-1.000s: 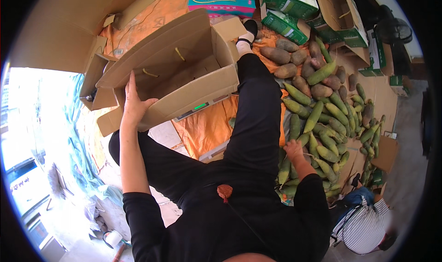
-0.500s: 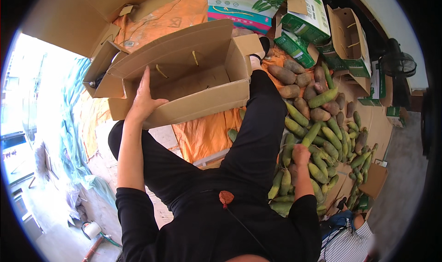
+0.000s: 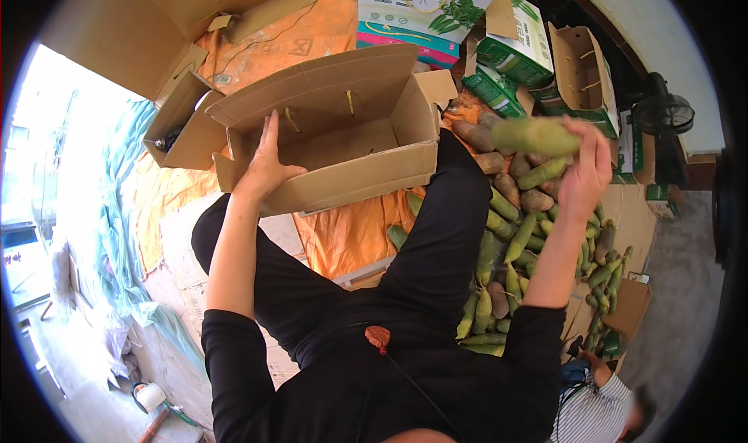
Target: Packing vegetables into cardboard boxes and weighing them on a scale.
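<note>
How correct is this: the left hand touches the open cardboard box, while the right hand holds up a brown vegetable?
One detail is wrong: the vegetable that the right hand holds up is green, as the head view shows. The left hand does touch the open cardboard box.

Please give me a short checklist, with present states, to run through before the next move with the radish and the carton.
1. Green radish gripped by the right hand: ok.
2. Radish above the carton: not ok; it is off to the right.
3. Carton top open: ok.
4. Left hand on the carton: ok, toward its left end.
5. Carton's floor fully visible: not ok; the near wall hides part.
6. Radish skin undamaged: cannot tell, blurred.
</note>
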Demonstrator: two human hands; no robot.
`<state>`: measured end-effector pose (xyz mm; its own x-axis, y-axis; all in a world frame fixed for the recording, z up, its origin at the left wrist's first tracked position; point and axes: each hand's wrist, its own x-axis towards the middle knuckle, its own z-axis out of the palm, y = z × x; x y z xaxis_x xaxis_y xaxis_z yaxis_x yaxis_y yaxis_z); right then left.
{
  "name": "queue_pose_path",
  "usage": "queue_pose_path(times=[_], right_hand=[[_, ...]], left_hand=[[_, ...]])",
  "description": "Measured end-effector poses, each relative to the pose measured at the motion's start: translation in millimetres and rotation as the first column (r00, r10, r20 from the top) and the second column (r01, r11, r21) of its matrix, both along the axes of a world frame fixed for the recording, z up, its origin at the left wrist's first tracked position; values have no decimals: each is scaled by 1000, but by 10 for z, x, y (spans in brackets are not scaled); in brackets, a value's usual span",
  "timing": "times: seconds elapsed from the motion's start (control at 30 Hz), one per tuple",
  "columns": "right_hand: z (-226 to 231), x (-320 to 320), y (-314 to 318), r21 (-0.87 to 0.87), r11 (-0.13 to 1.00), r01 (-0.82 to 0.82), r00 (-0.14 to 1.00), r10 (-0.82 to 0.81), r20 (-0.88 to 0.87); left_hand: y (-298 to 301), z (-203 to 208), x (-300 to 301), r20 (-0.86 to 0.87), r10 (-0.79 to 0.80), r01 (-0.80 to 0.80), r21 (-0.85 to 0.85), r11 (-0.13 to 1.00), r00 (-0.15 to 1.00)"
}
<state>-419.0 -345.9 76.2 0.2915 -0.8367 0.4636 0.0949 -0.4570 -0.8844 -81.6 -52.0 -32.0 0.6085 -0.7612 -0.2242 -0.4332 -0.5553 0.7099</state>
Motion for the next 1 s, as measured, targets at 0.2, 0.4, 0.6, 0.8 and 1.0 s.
queue_pose_path(times=[0.2, 0.4, 0.6, 0.8, 1.0], right_hand=[[184, 1467, 314, 61, 858, -510, 854, 497, 156], [-664, 2360, 782, 41, 646, -762, 593, 723, -356], [-1539, 2569, 1072, 209, 677, -705, 0, 295, -956], [-1340, 2275, 1042, 295, 637, -712, 63, 477, -877], [-675, 1155, 505, 264, 734, -626, 650, 678, -343]], left_hand=[[66, 44, -25, -32, 23, -23, 8, 1000, 999], [58, -104, 48, 10, -17, 18, -36, 999, 1000], [-15, -122, -2, -41, -33, 28, -111, 993, 999], [-29, -138, -37, -40, -39, 36, -74, 997, 998], [27, -187, -24, -7, -3, 3, -15, 1000, 1000]])
